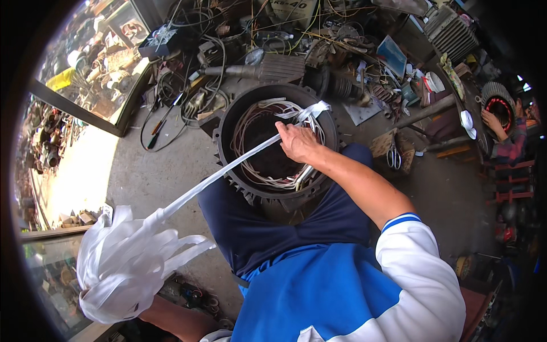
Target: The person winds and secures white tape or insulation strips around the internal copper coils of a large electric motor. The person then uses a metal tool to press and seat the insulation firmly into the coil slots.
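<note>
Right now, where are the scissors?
In the head view, the scissors lie right of centre on a flat brown piece, just right of the person's right knee.

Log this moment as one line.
left hand: hidden by white tape | right hand: gripping taut tape strip, above round casing | casing: wire loops inside

Mostly grey concrete floor [151, 176] on my feed, dull and marked. I can see a round black motor housing [226, 122] that looks set down on it, though its underside is hidden from me. Left of that lies a thin tool [154, 138] with an orange-and-black handle, a dark cable looping around it. Past the housing I've got a finned grey motor body [282, 67], plus a pale flat sheet [360, 114] among jumbled parts.
</note>
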A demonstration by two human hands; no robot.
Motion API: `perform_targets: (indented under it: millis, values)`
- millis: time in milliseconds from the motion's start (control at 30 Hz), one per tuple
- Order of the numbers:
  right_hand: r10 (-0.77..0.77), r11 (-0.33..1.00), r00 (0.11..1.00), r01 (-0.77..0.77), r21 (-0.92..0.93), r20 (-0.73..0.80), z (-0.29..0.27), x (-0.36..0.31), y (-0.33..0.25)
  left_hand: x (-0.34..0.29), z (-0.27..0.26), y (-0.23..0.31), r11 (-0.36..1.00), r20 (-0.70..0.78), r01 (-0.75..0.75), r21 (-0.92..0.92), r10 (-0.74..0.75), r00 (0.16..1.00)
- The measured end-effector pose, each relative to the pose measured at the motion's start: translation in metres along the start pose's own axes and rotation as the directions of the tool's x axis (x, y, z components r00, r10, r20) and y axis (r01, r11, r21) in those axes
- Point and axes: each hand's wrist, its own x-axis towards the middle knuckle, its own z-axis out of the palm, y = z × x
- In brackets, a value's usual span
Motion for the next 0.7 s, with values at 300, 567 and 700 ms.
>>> perform_targets:
  millis: [300, 567, 700]
  values:
    - [-0.232, 0.940, 0.954, 0.269, 0.208, -0.188, -0.011, 0.012, -0.060, -0.012, 0.016, 0.037, 0.462, 0.114, -0.367, 0.807, 0.488, 0.866]
    - [-0.375, 0.208, 0.876, 0.399, 0.893, -0.304, -0.145, -0.054, -0.208, -0.102, 0.200, 0.095, 0.960, 0.667, -0.003, -0.278, 0.196, 0.718]
    - [-0.421, 0.007, 0.678, 0.667, 0.745, -0.603, -0.176, -0.076, -0.228, -0.095, 0.196, 0.071, 0.963, 0.634, 0.110, -0.247, 0.075, 0.770]
